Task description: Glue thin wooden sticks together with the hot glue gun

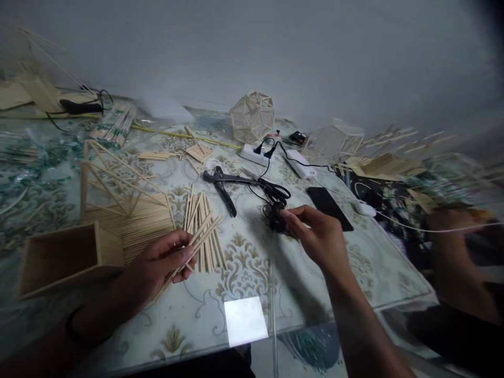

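My left hand (169,262) is closed around a few thin wooden sticks (207,233), above a loose pile of similar sticks (200,210). My right hand (315,228) pinches a small black glue gun (277,220), seen end-on and partly hidden by the fingers. A long translucent glue stick (274,315) extends from it toward me past the table edge. Just beyond lie scissors with black handles (275,191) and a dark plier-like cutter (222,189). A black phone (329,208) rests to the right of that hand.
At left stand an open wooden box (110,247), a mat of aligned sticks (145,226) and a stick frame (84,184). A stick polyhedron (252,116) and a power strip (255,155) sit at the back. A white square (246,321) lies in front. Another person's arm (457,262) is at right.
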Demonstrator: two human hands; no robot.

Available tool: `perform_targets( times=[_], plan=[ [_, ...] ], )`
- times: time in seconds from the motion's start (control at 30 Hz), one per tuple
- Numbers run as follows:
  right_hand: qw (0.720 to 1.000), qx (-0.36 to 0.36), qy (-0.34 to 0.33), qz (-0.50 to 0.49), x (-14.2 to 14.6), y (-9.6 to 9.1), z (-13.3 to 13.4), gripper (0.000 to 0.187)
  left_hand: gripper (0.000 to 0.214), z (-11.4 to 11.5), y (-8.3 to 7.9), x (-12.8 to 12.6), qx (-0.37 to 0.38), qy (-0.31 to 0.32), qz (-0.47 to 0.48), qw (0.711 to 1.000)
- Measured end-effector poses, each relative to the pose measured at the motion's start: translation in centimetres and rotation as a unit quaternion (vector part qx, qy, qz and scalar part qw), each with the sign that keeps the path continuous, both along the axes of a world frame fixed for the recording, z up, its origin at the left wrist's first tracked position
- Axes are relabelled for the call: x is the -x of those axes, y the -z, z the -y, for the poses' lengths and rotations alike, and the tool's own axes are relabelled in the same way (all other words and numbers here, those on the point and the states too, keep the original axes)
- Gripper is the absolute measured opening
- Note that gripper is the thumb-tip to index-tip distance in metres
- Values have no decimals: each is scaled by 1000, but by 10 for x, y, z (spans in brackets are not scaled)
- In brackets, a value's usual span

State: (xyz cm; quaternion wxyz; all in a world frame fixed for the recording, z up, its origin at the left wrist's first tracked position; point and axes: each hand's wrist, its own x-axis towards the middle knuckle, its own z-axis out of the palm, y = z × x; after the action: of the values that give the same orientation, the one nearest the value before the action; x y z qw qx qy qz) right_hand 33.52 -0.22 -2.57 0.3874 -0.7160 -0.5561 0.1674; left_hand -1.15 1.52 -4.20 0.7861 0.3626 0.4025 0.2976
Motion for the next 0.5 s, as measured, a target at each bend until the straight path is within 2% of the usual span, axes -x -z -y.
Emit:
perform_targets(
  times=[0.07,0.17,0.27,0.33,0.5],
  plan=[
    [995,1,4,96,-16,6,7,49,22,0,-1,-1,3,3,7,1000],
    [979,4,-29,199,-37,23,16,37,25,0,-6,-3,4,7,25,1000],
    [975,50,-57,210,-49,42,20,43,24,1,-12,-5,4,4,37,999],
    [973,68,-42,217,-50,51,18,42,23,2,-14,-6,2,0,37,999],
    [973,71,6,221,-49,55,12,45,24,3,-12,-6,-13,4,18,1000]
  ],
)
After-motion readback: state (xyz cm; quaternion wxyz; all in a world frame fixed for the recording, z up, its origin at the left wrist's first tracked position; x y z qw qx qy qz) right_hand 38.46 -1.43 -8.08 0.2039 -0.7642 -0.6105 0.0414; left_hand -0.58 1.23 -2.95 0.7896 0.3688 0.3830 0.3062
